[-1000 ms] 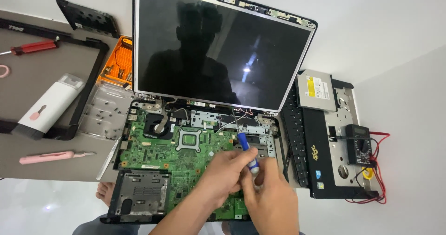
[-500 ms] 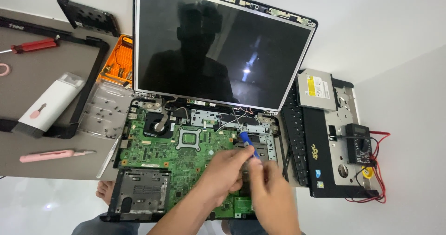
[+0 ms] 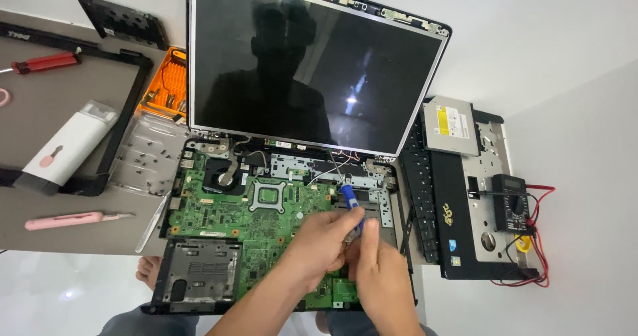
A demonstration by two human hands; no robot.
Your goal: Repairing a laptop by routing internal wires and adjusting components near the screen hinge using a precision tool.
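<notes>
Left hand: left hand (image 3: 319, 243) reaches over the green motherboard (image 3: 246, 220), fingers closed round the blue-handled screwdriver (image 3: 351, 203).
Right hand: right hand (image 3: 379, 266) sits just beside it, thumb up against the handle; whether it grips I cannot tell.
Screwdriver: tilted, over the right part of the opened laptop base (image 3: 392, 210).
Around: dark screen (image 3: 312, 70), multimeter (image 3: 510, 203), optical drive (image 3: 452, 126), pink tool (image 3: 66, 220).

Big dark laptop screen (image 3: 312, 70) standing open at twelve o'clock, switched off, showing only a dim reflection. Yellow and white label (image 3: 450, 120) lying on the silver disc drive at two o'clock. Small grey meter screen (image 3: 509, 184) sitting at three o'clock.
</notes>
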